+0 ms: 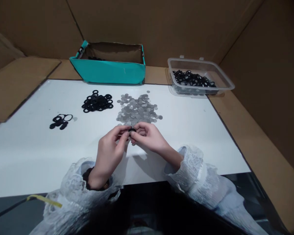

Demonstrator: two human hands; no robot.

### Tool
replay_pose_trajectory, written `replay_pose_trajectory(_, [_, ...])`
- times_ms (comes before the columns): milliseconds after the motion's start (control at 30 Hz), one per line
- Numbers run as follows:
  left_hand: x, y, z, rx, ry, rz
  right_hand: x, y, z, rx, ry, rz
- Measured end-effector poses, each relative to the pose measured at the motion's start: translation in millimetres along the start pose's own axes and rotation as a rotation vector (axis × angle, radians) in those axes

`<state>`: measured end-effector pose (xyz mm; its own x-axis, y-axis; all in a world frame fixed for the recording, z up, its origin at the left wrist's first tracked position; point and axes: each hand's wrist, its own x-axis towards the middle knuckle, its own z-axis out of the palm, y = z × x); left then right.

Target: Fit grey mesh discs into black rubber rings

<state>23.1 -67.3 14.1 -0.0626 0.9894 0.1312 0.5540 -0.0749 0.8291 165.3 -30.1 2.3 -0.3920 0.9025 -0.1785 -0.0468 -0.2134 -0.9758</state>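
Observation:
Between my fingertips is a small black ring (132,130), pinched from both sides. My left hand (112,147) grips its left edge with thumb and fingers. On the other side, my right hand (149,136) has its thumb pressed against the ring, with the other fingers curled behind. Whether a disc sits inside the ring is hidden by the thumbs. Just beyond my hands lies a spread pile of thin grey discs (138,109). Farther left is a heap of black rings (98,103).
A smaller group of black pieces (59,121) lies at the left of the white board (39,156). Behind stand a teal box (112,71) and a clear plastic container (201,89) with many black rings. Cardboard walls (161,29) enclose the back and sides.

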Motion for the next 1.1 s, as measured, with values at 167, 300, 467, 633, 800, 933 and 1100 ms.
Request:
replay_pose_trajectory(167, [-1.3,-0.9,0.6,0.007,0.004,0.013,0.5,-2.5,-4.7,0.066,-0.078,0.077])
replay_pose_trajectory(300, [-1.0,-1.1,-0.1,0.040,0.009,0.069,0.2,-3.8,-4.4,0.056,-0.039,0.094])
replay_pose_trajectory(467, [1.4,-4.2,0.3,0.078,-0.042,0.172,0.9,-3.4,-2.6,0.177,0.000,0.123])
replay_pose_trajectory(633, [3.0,-7.7,1.8,0.245,0.020,0.310,0.5,-2.7,-4.2,0.149,-0.010,0.082])
replay_pose_trajectory(800, [3.9,-4.9,-1.6,0.331,0.012,0.448,0.4,-0.1,-5.7,0.092,-0.049,0.078])
replay_pose_trajectory(933, [4.1,-4.2,-3.3,0.318,-0.002,0.505,0.7,0.5,-7.4,0.085,-0.058,0.064])
replay_pose_trajectory(1100, [4.2,-4.6,-7.1,0.077,-0.040,0.209,1.3,-1.2,-7.3,0.073,-0.038,0.044])
